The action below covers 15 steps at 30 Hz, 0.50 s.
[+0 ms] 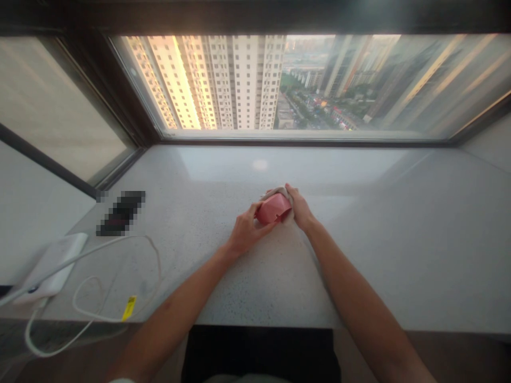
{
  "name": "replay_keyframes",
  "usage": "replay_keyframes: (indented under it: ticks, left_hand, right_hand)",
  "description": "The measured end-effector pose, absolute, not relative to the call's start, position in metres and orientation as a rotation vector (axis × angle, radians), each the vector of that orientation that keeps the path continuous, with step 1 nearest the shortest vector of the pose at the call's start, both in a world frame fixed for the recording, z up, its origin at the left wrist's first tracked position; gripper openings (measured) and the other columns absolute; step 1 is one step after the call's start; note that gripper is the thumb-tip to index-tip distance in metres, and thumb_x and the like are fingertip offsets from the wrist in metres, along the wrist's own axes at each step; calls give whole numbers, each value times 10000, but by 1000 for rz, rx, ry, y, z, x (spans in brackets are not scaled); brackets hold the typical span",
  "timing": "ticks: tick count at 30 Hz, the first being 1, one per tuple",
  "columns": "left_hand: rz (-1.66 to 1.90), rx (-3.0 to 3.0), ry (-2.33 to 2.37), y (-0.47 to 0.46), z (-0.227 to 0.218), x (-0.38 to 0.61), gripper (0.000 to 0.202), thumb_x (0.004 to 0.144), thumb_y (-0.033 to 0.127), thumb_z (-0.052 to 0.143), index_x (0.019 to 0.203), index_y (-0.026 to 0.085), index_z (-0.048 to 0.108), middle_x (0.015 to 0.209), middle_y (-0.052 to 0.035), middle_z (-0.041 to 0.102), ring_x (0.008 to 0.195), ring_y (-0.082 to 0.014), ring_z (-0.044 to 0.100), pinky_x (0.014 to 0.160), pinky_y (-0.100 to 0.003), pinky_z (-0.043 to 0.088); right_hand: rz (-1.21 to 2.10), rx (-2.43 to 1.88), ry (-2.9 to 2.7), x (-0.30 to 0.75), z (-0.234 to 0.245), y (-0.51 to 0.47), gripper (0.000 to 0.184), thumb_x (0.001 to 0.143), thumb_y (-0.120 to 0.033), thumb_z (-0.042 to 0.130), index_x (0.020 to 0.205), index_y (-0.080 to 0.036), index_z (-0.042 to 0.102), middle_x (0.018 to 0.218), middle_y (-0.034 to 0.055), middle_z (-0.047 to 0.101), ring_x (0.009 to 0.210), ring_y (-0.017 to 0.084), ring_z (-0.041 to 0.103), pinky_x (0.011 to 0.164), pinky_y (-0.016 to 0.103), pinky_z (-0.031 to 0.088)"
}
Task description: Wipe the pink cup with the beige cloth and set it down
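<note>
Both of my hands meet over the middle of a speckled white stone windowsill (359, 255). My left hand (244, 230) grips a small pink object (272, 209) from the left side, its thumb on top. My right hand (300, 208) is closed round a pale beige cloth (279, 191) pressed against the far and right side of the pink object. What the pink object is cannot be made out. Both forearms stretch in from the bottom of the view.
A white power bank (50, 266) lies at the left end of the sill with a white cable (115, 266) looping beside it and a yellow tag (129, 308) on the cable. A dark blurred-out item (121, 213) lies behind it. A large window (279, 80) faces high-rise buildings.
</note>
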<state>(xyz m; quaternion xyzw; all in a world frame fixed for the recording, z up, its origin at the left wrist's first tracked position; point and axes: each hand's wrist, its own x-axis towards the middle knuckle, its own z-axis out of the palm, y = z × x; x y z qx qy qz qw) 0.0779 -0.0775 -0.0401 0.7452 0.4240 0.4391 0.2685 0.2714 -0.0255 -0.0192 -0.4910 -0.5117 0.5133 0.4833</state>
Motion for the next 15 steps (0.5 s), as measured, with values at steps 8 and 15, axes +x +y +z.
replay_keyframes:
  ticks: [8, 15]
  left_hand:
    - [1082, 2031, 996, -79, -43, 66, 500, 1010, 446, 704, 1393, 212, 485, 1220, -125, 752, 1017, -237, 743, 901, -352, 594]
    - [1054, 2090, 995, -78, -46, 72, 519, 932, 366, 730, 1371, 192, 515, 1319, -177, 706, 1199, -309, 705, 1053, -470, 582]
  right_hand:
    - [874, -1231, -1527, 264, 2, -47, 755, 1036, -799, 351, 1060, -227, 843, 999, 97, 837, 957, 288, 764, 912, 413, 571]
    - [15, -1382, -2172, 236, 22, -76, 475, 1129, -489, 389, 1228, -225, 771, 1256, 144, 792, 1145, 352, 662, 1026, 541, 423]
